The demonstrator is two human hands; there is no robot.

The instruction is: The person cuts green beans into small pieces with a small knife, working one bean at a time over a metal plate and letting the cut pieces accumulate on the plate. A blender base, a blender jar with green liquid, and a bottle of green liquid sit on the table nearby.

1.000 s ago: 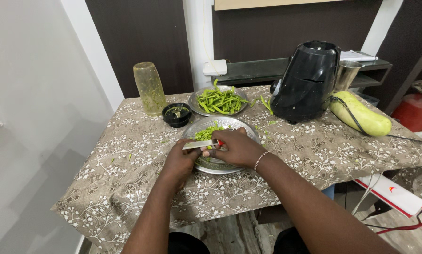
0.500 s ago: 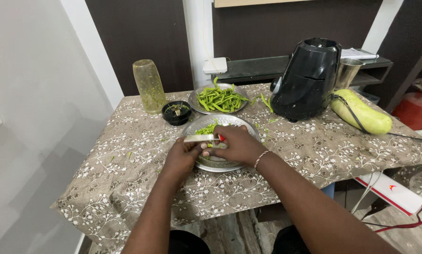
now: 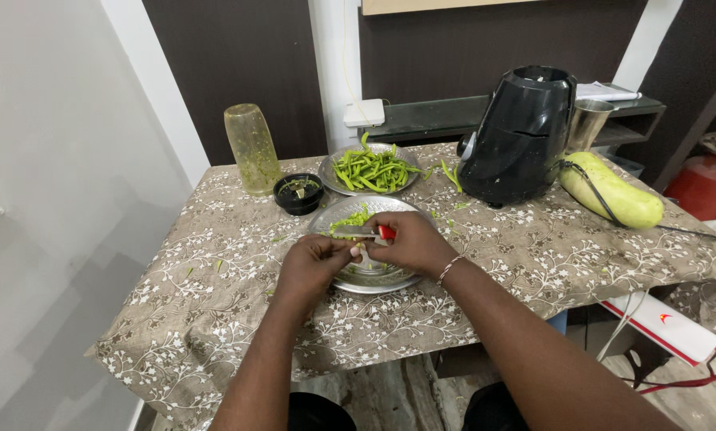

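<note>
Over the near steel plate [image 3: 374, 278] our right hand [image 3: 412, 243] is clenched around a red-handled knife [image 3: 367, 232], blade pointing left across the plate. Our left hand [image 3: 314, 262] is pinched shut just beside the blade; it seems to hold a green chilli against it, though the fingers hide the piece, so we cannot tell for sure. A small heap of cut green pieces [image 3: 350, 220] lies on the far side of this plate.

Beyond it, a second steel plate [image 3: 330, 174] is heaped with whole green chillies [image 3: 372, 169], so we judge the cutting barely begun: little done, most left. A small black bowl [image 3: 298, 192] and an upturned blender jar [image 3: 251, 148] stand to the left of that pile. To the right sit a black mixer base [image 3: 522, 136], a steel tumbler [image 3: 588, 124] and a pale green bottle gourd [image 3: 612, 190], all on the floral tablecloth [image 3: 214, 295].
</note>
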